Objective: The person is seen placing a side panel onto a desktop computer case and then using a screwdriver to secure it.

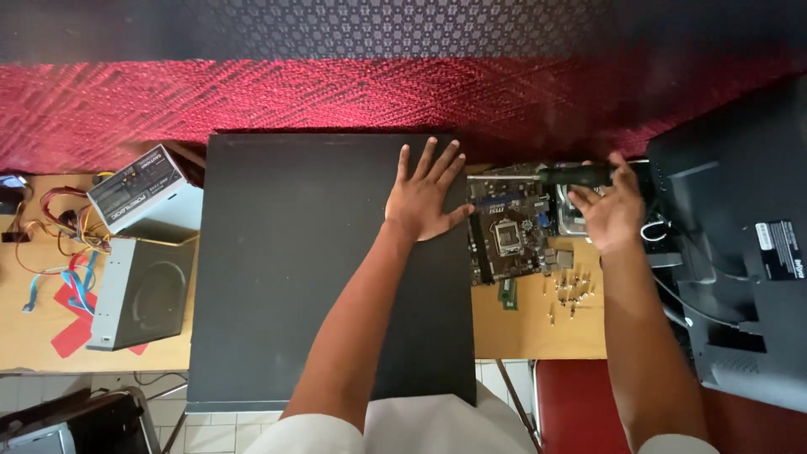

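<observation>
Fingers (588, 198) of the right hand (612, 214) curl round a dark screwdriver (578, 174) just past the motherboard's (508, 231) far right corner.

Left hand (423, 197) lies flat, fingers spread and grasping nothing, on the black case panel (286, 269), its thumb side touching the panel edge just left of the motherboard. Screwdriver's long axis runs left-right along the motherboard's far edge, its handle in the right hand's clenched fingers, so the right hand is the nearer. Loose screws (570, 294) lie scattered on the counter (538, 328) near the motherboard's near right corner, with a small stick of memory (507, 292) just beside its near edge. Right of the motherboard lies a black monitor back (740, 252) with cables. Well left, beyond the panel, sit a power supply (139, 189), a grey drive (139, 294) and coloured wires (59, 227).
</observation>
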